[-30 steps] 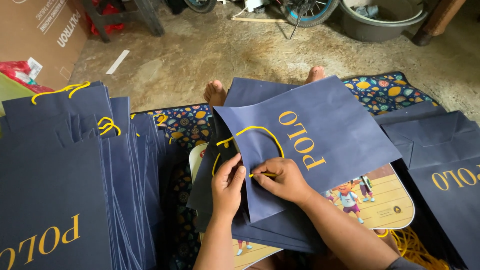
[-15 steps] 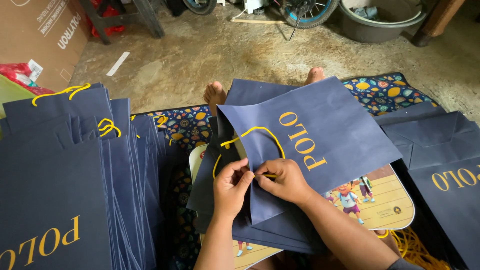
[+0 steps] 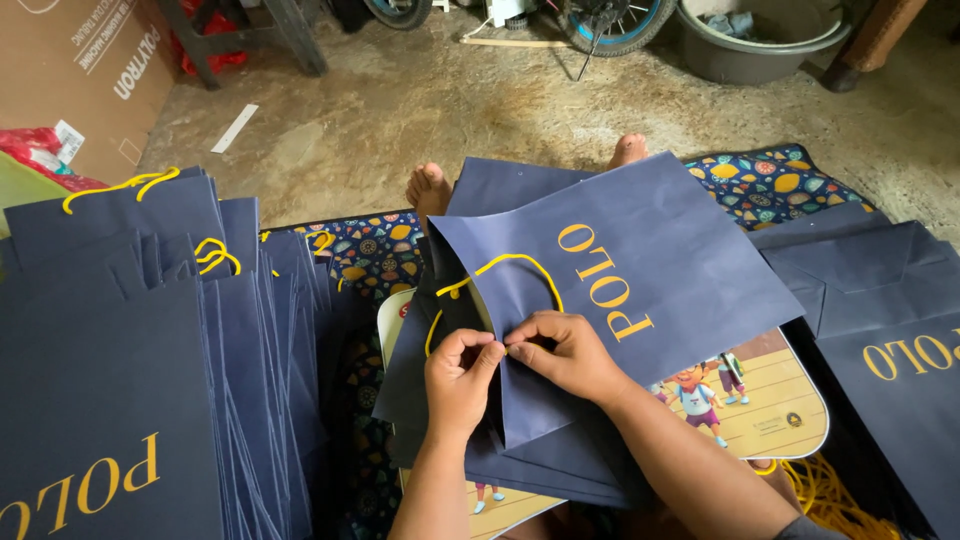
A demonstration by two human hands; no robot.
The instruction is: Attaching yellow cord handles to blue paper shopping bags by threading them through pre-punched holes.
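Observation:
A navy paper bag [image 3: 650,250] with gold lettering lies flat on a small stack of like bags over my lap. A yellow cord handle [image 3: 520,265] loops out of its top edge. My left hand [image 3: 460,375] pinches that edge from the left. My right hand [image 3: 565,355] pinches it from the right, fingertips meeting the left hand's at the cord's end. Both hands grip the bag's rim by the handle.
A tall pile of finished navy bags [image 3: 130,370] with yellow handles fills the left. More flat bags [image 3: 880,300] lie at the right. A cartoon-printed board [image 3: 770,400] sits under the stack, loose yellow cords [image 3: 825,495] beside it. My bare feet [image 3: 430,190] rest on a patterned mat [image 3: 375,250].
My hands have drawn closer together at the bag's top edge, the fingertips now meeting by the cord. The bag has barely shifted.

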